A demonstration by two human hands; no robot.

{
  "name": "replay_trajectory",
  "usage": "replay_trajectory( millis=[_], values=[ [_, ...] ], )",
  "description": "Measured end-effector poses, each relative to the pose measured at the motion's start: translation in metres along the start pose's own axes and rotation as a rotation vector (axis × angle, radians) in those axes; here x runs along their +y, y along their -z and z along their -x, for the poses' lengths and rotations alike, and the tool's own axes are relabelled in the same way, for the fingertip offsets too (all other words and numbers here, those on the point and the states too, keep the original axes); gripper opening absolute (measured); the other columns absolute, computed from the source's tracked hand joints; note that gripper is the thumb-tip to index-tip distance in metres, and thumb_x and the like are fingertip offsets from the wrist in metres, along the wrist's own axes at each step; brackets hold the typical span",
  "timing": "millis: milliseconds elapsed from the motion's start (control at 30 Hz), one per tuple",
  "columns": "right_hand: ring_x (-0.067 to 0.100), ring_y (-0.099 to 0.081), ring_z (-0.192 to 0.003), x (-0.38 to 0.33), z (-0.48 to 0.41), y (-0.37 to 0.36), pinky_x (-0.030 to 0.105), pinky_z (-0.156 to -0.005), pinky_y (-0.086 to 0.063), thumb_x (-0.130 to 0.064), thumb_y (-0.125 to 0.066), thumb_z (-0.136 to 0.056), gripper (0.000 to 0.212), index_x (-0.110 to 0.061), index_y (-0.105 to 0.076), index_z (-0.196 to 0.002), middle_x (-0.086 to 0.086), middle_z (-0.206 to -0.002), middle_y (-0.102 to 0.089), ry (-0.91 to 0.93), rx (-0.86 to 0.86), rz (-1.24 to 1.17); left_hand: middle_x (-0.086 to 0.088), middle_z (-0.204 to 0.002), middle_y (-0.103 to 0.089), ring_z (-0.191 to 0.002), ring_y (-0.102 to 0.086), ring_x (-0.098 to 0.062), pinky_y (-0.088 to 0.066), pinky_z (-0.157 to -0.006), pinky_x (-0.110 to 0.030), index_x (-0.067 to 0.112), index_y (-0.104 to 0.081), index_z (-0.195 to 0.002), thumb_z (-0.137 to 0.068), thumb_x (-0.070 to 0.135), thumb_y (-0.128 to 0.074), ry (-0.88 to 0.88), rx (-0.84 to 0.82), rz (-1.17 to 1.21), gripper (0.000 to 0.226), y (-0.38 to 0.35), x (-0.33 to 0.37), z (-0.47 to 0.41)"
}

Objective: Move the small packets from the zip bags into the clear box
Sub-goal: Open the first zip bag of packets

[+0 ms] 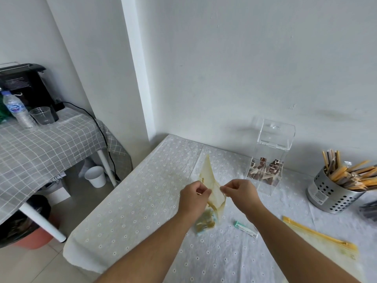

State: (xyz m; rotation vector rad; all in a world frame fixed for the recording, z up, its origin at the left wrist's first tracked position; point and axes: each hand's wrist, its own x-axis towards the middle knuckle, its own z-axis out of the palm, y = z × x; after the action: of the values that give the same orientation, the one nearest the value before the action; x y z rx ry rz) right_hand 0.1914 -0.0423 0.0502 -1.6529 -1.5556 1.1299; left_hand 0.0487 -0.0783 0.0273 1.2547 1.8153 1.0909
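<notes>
A clear zip bag (211, 181) with a yellow zip edge hangs upright over the table. My left hand (193, 196) and my right hand (239, 190) each pinch one side of its mouth and hold the two sides apart. Small packets (205, 222) sit bunched in the bag's bottom, near the tablecloth. The clear box (269, 156) stands to the right, beyond my right hand, with its lid tipped up and several brown packets in its lower compartments. One green-ended packet (245, 228) lies loose on the cloth below my right wrist.
A second zip bag (320, 235) with a yellow zip lies flat at the right. A perforated steel holder (331, 190) full of stick sachets stands at the far right. The table's left edge (114, 193) drops to the floor, where a white cup (95, 176) stands.
</notes>
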Motion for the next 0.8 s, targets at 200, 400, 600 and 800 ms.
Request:
replay_trajectory(
  millis=[200,400,600,800],
  values=[
    [0.013,-0.045,-0.048,0.010,-0.003,0.023,0.023,-0.047,-0.036,-0.012,-0.066,-0.081,0.012,-0.006,-0.068,-0.070,0.002,-0.061,-0.060,0.001,0.107,0.120,0.002,-0.068,-0.063,-0.068,-0.061,-0.014,-0.045,-0.063,-0.019,0.016,-0.060,-0.064,-0.080,0.013,-0.070,0.038,0.049,0.037,0.018,0.018,-0.006,-0.011],
    [0.012,-0.060,-0.079,-0.005,0.001,0.003,0.025,-0.066,-0.043,-0.022,-0.066,-0.078,0.013,-0.023,-0.062,-0.091,-0.011,-0.095,-0.060,0.172,0.096,0.247,0.013,-0.067,-0.060,-0.066,-0.057,-0.003,-0.045,-0.068,-0.015,0.023,-0.058,-0.066,-0.083,0.016,-0.068,-0.197,-0.226,-0.116,0.021,0.013,0.005,0.005],
    [0.010,-0.057,-0.083,-0.014,-0.006,0.007,0.024,-0.070,-0.041,-0.023,-0.068,-0.080,0.007,-0.021,-0.064,-0.074,-0.003,-0.096,-0.063,0.236,0.084,0.298,0.010,-0.077,-0.065,-0.080,-0.063,-0.002,-0.044,-0.071,-0.013,0.022,-0.059,-0.071,-0.082,0.020,-0.069,-0.263,-0.290,-0.170,0.015,0.014,0.007,0.013],
    [0.010,-0.059,-0.081,-0.009,-0.002,0.007,0.010,-0.064,-0.039,-0.015,-0.072,-0.077,0.007,-0.016,-0.067,-0.072,-0.004,-0.089,-0.064,0.268,0.060,0.256,0.013,-0.078,-0.065,-0.078,-0.063,-0.004,-0.053,-0.072,-0.029,0.026,-0.059,-0.074,-0.078,0.040,-0.069,-0.193,-0.139,-0.241,0.018,0.016,0.012,0.008]
  ],
)
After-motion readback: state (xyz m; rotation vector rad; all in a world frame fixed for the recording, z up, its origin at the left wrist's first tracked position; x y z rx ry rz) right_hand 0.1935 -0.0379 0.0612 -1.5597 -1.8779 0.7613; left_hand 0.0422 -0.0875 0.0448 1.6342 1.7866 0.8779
